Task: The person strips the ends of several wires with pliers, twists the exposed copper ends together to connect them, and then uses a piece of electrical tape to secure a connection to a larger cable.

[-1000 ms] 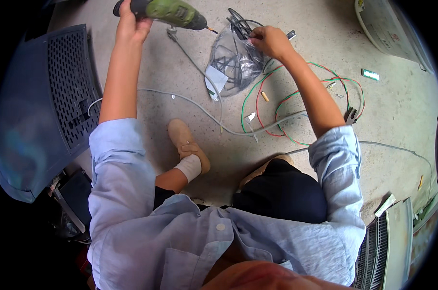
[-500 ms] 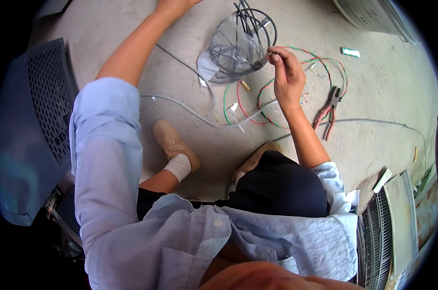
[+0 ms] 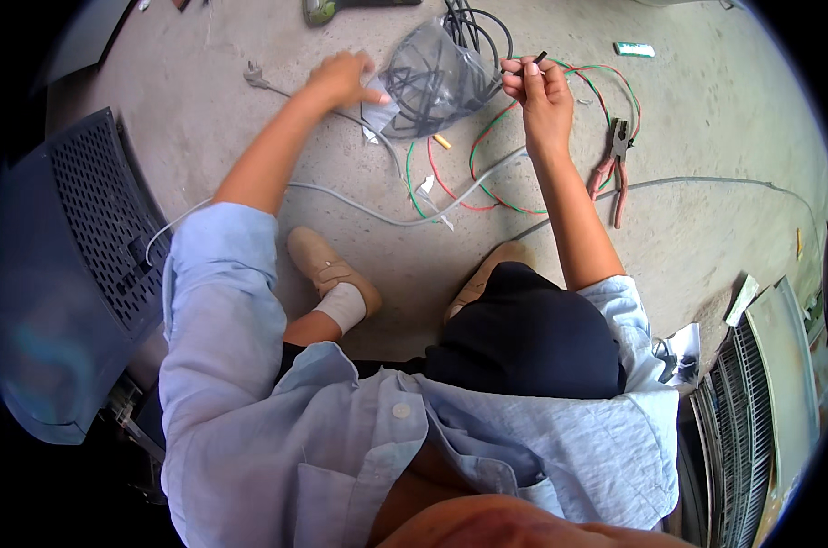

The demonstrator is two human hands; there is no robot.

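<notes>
Left hand (image 3: 344, 78) fingers plastic bag (image 3: 432, 78); right hand (image 3: 540, 84) pinches one small dark piece (image 3: 539, 58), perhaps tubing; one pliers (image 3: 615, 164) nearby.

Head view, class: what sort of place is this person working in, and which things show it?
Probably a repair yard or workshop floor. Bare concrete floor strewn with loose red and green wires, red-handled pliers, a green drill, and metal grilles at the side.

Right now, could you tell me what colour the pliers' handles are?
Red, on the pliers lying on the floor, seen clearly in the head view.
</notes>
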